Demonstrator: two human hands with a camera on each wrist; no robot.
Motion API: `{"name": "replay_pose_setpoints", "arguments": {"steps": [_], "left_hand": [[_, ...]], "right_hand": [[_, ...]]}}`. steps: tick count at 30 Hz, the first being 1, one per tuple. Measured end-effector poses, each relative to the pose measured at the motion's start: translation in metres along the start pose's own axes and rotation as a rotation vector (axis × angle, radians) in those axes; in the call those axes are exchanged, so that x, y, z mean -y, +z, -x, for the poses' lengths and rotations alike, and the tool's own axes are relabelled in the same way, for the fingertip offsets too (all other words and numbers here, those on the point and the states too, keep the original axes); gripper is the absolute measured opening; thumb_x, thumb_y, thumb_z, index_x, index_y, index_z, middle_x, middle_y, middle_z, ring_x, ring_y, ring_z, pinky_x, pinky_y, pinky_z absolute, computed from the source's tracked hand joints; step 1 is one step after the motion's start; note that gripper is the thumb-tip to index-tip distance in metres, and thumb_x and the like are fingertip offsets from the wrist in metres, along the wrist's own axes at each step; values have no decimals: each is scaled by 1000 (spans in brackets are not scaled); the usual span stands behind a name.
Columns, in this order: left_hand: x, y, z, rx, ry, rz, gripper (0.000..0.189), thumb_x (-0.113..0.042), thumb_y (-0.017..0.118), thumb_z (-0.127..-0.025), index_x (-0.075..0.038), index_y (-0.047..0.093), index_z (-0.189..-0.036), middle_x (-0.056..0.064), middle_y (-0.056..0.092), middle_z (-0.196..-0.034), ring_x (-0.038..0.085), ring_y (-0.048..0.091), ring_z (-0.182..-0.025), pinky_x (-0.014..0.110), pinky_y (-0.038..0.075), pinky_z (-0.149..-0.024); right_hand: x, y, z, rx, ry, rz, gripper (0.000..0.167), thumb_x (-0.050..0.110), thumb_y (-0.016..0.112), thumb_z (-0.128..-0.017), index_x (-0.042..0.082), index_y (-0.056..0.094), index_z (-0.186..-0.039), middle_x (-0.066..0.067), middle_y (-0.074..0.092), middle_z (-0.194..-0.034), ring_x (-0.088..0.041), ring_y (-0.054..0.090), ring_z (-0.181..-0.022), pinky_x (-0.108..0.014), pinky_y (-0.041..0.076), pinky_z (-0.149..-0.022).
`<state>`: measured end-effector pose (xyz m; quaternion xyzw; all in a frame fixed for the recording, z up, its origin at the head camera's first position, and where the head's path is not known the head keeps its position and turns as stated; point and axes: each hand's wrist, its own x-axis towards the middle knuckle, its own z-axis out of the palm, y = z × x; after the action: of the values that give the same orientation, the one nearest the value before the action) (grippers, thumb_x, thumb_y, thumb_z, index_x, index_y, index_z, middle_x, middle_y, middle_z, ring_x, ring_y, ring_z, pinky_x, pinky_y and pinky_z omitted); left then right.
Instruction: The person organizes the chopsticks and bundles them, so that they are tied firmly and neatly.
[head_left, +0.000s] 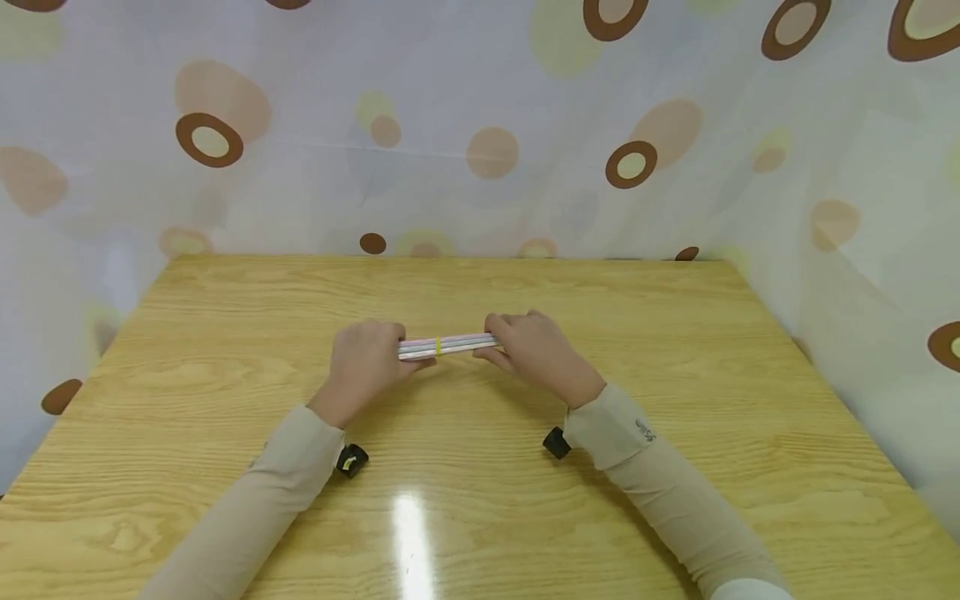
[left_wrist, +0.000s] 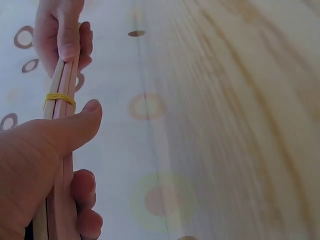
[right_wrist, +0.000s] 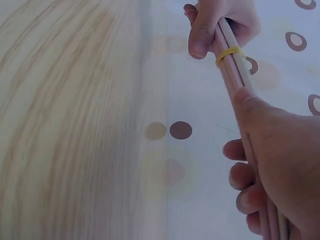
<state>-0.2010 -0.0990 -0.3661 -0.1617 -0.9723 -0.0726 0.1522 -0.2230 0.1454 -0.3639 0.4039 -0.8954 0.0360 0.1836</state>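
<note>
A bundle of slim pastel pencil-like sticks [head_left: 457,342], pink, white and greyish, is held level above the table. One yellow rubber band [head_left: 438,346] wraps its middle. At its left end my left hand [head_left: 365,360] grips it, the thumb lying along the sticks in the left wrist view. The other end is gripped by my right hand [head_left: 542,357]; in the right wrist view its fingers [right_wrist: 250,200] curl beneath and the thumb presses along the side. Both ends of the bundle are hidden in the hands.
Below is a light wood-grain table [head_left: 465,433], with a bright glare streak near its front. A pale cloth [head_left: 435,125] with brown and beige ovals rises behind and beside it. Small black devices [head_left: 352,460] sit at the cuffs of both beige sleeves.
</note>
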Motion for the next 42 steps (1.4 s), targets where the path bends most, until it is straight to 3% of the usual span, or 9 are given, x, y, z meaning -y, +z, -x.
{"name": "replay_pose_setpoints", "arguments": {"steps": [2,5,10,12,15,19,26,42], "left_hand": [[5,-2,3,-18,6,-8,53,-61,76,-70,-13,55,-61,-2,41,-48,10,32,-42,24,25,-38],[17,-3,6,-7,71,28,47,-53,79,-70,-11,59,-69,-1,50,-52,11,40,-44,26,32,-39],[41,-4,7,213,166,237,37,-35,81,-76,-11,62,-97,2,67,-81,14,58,-66,32,47,-61],[45,-4,7,305,168,332,38,-31,79,-80,-9,60,-105,5,68,-90,15,59,-73,35,49,-68],[46,-1,4,371,166,407,36,-25,74,-85,-6,59,-112,7,67,-98,17,60,-81,37,49,-77],[49,-3,4,387,145,427,31,-16,75,-84,-3,63,-110,8,66,-101,19,58,-87,39,48,-82],[56,-4,7,409,159,419,26,-13,76,-83,-2,67,-106,6,56,-91,17,48,-78,32,42,-72],[59,-2,12,486,125,434,31,-13,80,-78,-3,64,-102,7,57,-95,20,53,-86,36,46,-81]], "right_hand": [[0,4,-1,-9,-18,-57,29,33,65,-91,5,57,-93,-2,59,-67,-10,42,-46,-27,36,-50],[-2,9,-3,1,-14,-135,28,32,65,-91,5,58,-94,-4,60,-69,-11,44,-47,-27,40,-49],[-10,15,4,92,65,-234,26,29,65,-91,5,60,-95,-5,62,-76,-12,48,-55,-29,43,-55],[-12,17,9,125,82,-262,24,26,65,-92,4,60,-97,-6,63,-79,-12,49,-58,-30,44,-58],[-17,18,17,147,76,-297,22,22,63,-93,2,59,-103,-7,64,-85,-12,50,-62,-31,45,-61],[-16,19,18,163,67,-348,21,19,61,-95,2,60,-107,-8,63,-92,-14,52,-70,-32,46,-67],[-7,20,20,260,120,-374,26,22,63,-94,1,66,-109,-8,59,-95,-14,52,-75,-32,47,-71],[-3,28,21,240,67,-308,26,26,72,-88,6,69,-105,-6,63,-96,-15,58,-79,-33,51,-73]]}}
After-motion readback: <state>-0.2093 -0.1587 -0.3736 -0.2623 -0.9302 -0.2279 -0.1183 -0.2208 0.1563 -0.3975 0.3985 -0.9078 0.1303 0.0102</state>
